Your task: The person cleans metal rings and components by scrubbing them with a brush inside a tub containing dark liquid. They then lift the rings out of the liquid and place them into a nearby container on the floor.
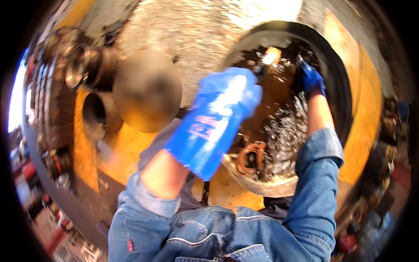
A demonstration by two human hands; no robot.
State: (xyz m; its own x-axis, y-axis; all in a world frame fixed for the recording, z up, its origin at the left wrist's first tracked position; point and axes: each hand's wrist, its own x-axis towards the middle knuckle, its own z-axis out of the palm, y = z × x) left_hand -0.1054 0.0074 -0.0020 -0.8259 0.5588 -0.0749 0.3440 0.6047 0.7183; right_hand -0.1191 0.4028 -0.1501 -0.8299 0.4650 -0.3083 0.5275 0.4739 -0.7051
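Observation:
A wide round tub [345,109] with a dark rim holds brown, rippling liquid [273,98]. My left hand [233,87], in a long shiny blue rubber glove, hangs over the tub's left side. Its fingers are smeared by motion, and I cannot make out anything in them. At the tub's far right, my right hand [312,77], also blue-gloved, reaches down to the liquid; its fingertips are hidden by shadow and splashes. A reddish-brown ring-shaped metal part [251,159] sits at the near left of the tub. Beyond my left hand shows a bright, pale blocky thing [271,56], too blurred to name.
Rusty cylindrical metal parts [78,65] stand at the left, with a hollow pipe-like piece [95,111] nearer me. Yellow-painted ground [366,105] borders the tub. Assorted parts and clutter [56,166] lie along both outer sides. One round patch at left centre is blurred.

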